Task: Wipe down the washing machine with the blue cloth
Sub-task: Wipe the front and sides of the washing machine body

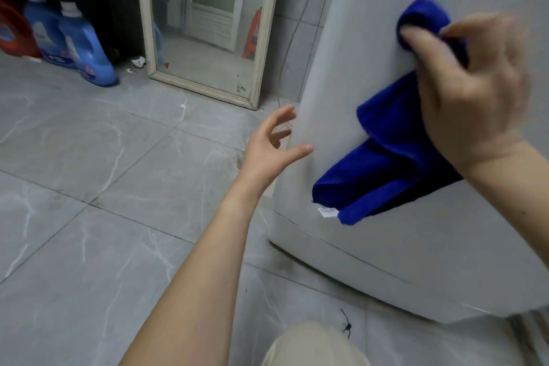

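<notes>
The white washing machine [386,246] fills the right side, seen from low down at its side panel. My right hand [469,89] grips the blue cloth [383,157] and presses it against the panel; the hand is blurred. Part of the cloth bunches above my fingers, and the rest hangs down below my palm with a small white tag at its lower corner. My left hand [273,145] hovers at the machine's left corner edge with fingers spread and relaxed, holding nothing; its thumb lies close to the panel.
A framed mirror [208,24] leans against the wall behind the machine's corner. Blue detergent bottles [86,47] and a red one [15,30] stand at the back left on the grey marbled floor tiles [104,187]. My knee [315,348] shows at the bottom.
</notes>
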{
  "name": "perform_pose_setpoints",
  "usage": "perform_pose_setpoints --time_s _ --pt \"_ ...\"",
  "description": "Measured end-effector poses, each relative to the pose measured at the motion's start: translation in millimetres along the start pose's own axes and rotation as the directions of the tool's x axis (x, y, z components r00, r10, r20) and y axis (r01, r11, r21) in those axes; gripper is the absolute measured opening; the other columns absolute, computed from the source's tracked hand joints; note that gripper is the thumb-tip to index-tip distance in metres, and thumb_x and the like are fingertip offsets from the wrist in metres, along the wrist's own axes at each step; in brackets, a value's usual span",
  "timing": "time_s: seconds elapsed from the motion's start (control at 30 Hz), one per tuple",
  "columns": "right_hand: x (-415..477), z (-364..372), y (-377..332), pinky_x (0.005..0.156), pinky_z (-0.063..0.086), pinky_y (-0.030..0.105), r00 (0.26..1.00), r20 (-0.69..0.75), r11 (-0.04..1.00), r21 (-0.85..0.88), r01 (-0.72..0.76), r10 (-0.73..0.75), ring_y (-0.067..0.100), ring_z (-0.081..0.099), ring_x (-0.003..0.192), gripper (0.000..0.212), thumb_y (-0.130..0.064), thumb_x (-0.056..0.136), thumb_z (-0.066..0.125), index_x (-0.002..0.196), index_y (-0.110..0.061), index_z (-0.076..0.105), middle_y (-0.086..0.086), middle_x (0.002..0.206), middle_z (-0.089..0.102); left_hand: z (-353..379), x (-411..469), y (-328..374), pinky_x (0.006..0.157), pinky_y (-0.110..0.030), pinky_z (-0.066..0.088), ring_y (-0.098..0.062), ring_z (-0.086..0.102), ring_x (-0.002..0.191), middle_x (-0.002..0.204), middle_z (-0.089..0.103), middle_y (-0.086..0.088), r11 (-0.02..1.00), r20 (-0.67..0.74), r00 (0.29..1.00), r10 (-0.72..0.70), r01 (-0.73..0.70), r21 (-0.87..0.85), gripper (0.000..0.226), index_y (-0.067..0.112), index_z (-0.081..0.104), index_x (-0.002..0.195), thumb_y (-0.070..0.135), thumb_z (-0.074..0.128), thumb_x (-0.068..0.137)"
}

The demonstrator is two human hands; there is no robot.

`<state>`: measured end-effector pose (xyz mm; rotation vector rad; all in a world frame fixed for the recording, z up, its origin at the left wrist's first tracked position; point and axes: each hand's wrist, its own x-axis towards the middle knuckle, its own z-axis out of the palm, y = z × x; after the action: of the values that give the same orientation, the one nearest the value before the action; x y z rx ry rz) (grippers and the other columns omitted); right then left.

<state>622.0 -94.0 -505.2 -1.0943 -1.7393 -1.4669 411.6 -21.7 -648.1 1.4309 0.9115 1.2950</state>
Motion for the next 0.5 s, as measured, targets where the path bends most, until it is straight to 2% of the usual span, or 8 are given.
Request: perform_pose_setpoints --time_s 0.07,0.13,0.2,0.23,0.3,0.4,0.43,0.5 --pt "2 -11 29 0.085 0.046 0.041 0.985 0.045 0.986 0.021 -0.168 0.167 0.036 0.056 0.098 0.033 -0.015 0.104 0.047 0.135 -0.023 0.056 0.021 0.111 0.061 12 8 25 0.095 -0.02 0.05 0.007 0.055 0.112 0.127 0.055 0.024 0.986 -0.027 0.988 0.151 -0.149 0.077 0.081 0.046 0.047 0.135 0.03 0.09 0.068" --pt "-17 -16 26 0.082 0.044 0.04 0.98 0.015 0.98 0.02 -0.198 0.198 0.035 0.054 0.094 0.033 -0.008 0.1 0.053 0.133 -0.014 0.06 0.023 0.106 0.06 28 12 35 0.106 -0.029 0.045 0.005 0.048 0.123 0.137 0.048 0.014 0.956 -0.045 0.964 0.261 -0.252 0.152 0.093 0.041 0.039 0.142 0.034 0.089 0.065" --pt "-57 -15 4 0.068 0.047 0.039 0.998 0.058 1.0 0.025 -0.007 0.005 0.033 0.055 0.078 0.024 0.0 0.095 0.061 0.117 -0.001 0.07 0.019 0.101 0.059 39 9 32 0.116 -0.035 0.036 -0.002 0.037 0.137 0.147 0.037 0.007 0.937 -0.069 0.948 0.31 -0.293 0.19 0.105 0.035 0.029 0.151 0.029 0.09 0.065" --pt "-79 -15 -8 0.06 0.048 0.038 0.981 0.135 0.99 0.054 0.13 -0.137 0.031 0.058 0.069 0.02 0.001 0.095 0.059 0.109 0.001 0.073 0.018 0.099 0.063 42 8 28 0.118 -0.038 0.033 -0.005 0.034 0.14 0.149 0.033 0.007 0.934 -0.081 0.944 0.321 -0.301 0.19 0.11 0.033 0.025 0.153 0.027 0.09 0.065" --pt "-110 -17 -23 0.051 0.05 0.034 0.913 0.248 0.943 0.17 0.287 -0.323 0.026 0.06 0.056 0.03 0.0 0.1 0.046 0.097 0.0 0.077 0.015 0.089 0.071 44 7 24 0.119 -0.038 0.031 -0.004 0.033 0.141 0.149 0.03 0.01 0.933 -0.093 0.94 0.328 -0.307 0.185 0.114 0.036 0.021 0.154 0.029 0.089 0.063" --pt "-121 -19 -22 0.052 0.049 0.033 0.883 0.288 0.922 0.233 0.309 -0.369 0.02 0.057 0.057 0.032 0.002 0.1 0.045 0.102 -0.003 0.077 0.012 0.096 0.061 54 3 34 0.114 -0.011 0.024 0.006 0.025 0.14 0.148 0.024 0.013 0.922 -0.081 0.936 0.343 -0.319 0.218 0.119 0.046 0.015 0.153 0.043 0.086 0.058" --pt "-116 -21 -18 0.053 0.048 0.033 0.89 0.275 0.925 0.223 0.309 -0.364 0.02 0.056 0.058 0.031 0.003 0.1 0.046 0.106 -0.004 0.075 0.011 0.098 0.057 58 0 38 0.112 -0.006 0.021 0.004 0.022 0.142 0.15 0.02 0.011 0.916 -0.083 0.933 0.352 -0.324 0.238 0.12 0.048 0.014 0.152 0.046 0.086 0.057" --pt "-96 -28 -2 0.055 0.049 0.035 0.934 0.203 0.952 0.15 0.266 -0.293 0.023 0.055 0.059 0.029 0.004 0.099 0.048 0.112 -0.003 0.073 0.011 0.099 0.058 65 -3 48 0.116 -0.018 0.02 -0.01 0.016 0.149 0.156 0.015 -0.001 0.87 -0.083 0.905 0.417 -0.371 0.325 0.117 0.048 0.016 0.151 0.046 0.086 0.058"
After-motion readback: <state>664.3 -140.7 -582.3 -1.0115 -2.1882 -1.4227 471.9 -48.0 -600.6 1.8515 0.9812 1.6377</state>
